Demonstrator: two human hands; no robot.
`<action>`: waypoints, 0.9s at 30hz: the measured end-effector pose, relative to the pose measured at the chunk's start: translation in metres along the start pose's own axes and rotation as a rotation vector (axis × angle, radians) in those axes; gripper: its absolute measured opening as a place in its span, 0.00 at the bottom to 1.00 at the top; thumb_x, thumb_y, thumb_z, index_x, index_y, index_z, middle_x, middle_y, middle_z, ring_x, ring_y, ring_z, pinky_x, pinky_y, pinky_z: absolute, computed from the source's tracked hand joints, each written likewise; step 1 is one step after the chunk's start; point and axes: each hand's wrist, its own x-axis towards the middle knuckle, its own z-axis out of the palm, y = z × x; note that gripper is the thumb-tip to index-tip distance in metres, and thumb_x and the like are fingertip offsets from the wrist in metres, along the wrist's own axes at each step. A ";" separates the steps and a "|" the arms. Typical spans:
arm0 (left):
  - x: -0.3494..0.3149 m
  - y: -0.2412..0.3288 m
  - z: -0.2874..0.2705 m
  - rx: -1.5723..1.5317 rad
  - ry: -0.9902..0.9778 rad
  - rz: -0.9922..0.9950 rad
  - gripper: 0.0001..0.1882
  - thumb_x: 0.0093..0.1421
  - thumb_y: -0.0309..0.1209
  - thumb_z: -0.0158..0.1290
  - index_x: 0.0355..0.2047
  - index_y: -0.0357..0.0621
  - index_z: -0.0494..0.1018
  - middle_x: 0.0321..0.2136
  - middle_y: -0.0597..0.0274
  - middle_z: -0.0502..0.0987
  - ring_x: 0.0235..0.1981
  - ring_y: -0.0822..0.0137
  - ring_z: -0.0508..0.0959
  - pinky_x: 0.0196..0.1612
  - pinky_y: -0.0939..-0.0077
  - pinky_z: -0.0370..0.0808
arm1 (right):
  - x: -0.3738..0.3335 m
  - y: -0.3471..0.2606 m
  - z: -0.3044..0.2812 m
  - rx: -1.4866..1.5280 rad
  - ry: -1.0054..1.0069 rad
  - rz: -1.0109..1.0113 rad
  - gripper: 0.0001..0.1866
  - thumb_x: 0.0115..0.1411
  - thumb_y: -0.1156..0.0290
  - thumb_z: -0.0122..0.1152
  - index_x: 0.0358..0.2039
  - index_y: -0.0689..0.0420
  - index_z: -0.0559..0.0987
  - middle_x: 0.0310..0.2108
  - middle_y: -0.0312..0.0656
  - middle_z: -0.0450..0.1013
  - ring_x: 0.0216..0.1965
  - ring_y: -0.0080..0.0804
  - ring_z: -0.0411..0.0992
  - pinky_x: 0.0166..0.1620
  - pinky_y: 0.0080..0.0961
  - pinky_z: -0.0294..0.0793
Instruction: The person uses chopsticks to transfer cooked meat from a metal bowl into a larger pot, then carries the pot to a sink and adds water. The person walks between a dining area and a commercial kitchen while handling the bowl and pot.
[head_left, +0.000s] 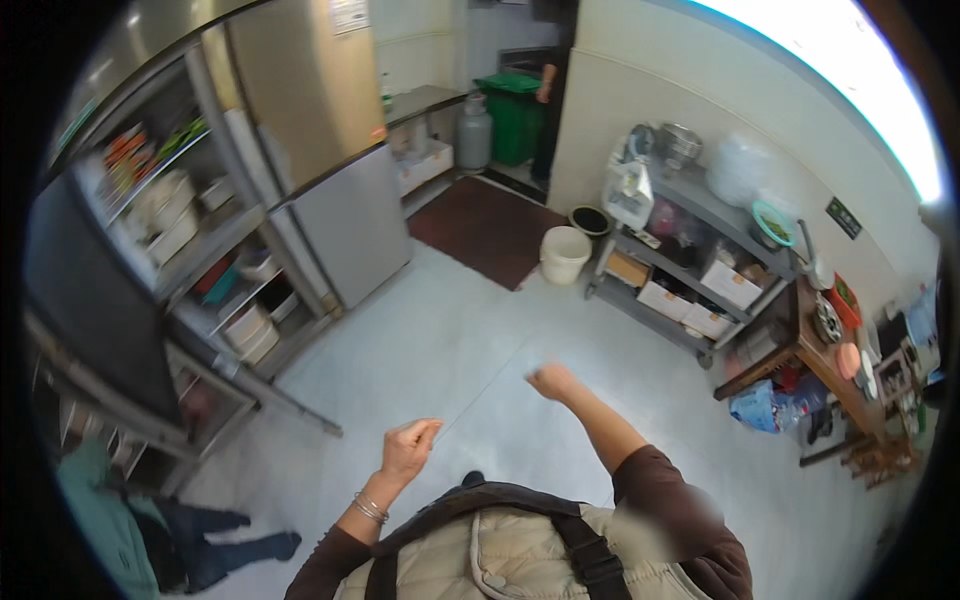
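My left hand point(408, 450) is held out in front of my body, its fingers curled in, with nothing seen in it. Thin silver bangles point(370, 508) circle that wrist. Farther forward and to the right, my right hand point(552, 381) is closed in a loose fist, slightly blurred, and nothing shows in it either. Both hands are in the air over the pale floor point(480, 350) and touch no object. The quilted beige vest point(520, 550) on my body has dark straps.
An open-doored refrigerator point(180, 220) with stocked shelves stands left, near a person in a green top point(105, 520). Ahead lie a dark red mat point(485, 232) and a white bucket point(565, 255). A grey shelf cart point(690, 265) and wooden table point(800, 340) line the right; another person point(546, 85) stands in the doorway.
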 end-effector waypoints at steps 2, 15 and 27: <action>0.059 -0.017 -0.003 0.046 -0.004 0.000 0.08 0.60 0.30 0.53 0.34 0.39 0.78 0.17 0.61 0.76 0.16 0.75 0.74 0.20 0.80 0.70 | -0.019 0.068 0.013 -0.014 -0.090 0.196 0.26 0.61 0.48 0.47 0.24 0.60 0.79 0.30 0.54 0.75 0.36 0.55 0.72 0.41 0.46 0.71; 0.429 -0.126 0.146 0.316 -0.433 0.164 0.25 0.63 0.46 0.47 0.55 0.44 0.67 0.49 0.45 0.69 0.51 0.49 0.70 0.51 0.60 0.69 | -0.045 0.364 0.146 0.196 -0.987 1.040 0.11 0.47 0.73 0.56 0.31 0.57 0.82 0.34 0.48 0.78 0.37 0.42 0.75 0.41 0.37 0.73; 0.538 -0.333 0.134 0.417 -0.725 -0.515 0.24 0.59 0.48 0.50 0.48 0.44 0.73 0.39 0.47 0.77 0.43 0.49 0.76 0.49 0.60 0.71 | 0.568 0.341 -0.141 0.477 0.172 0.081 0.16 0.59 0.61 0.49 0.26 0.60 0.78 0.28 0.57 0.73 0.33 0.58 0.72 0.37 0.46 0.71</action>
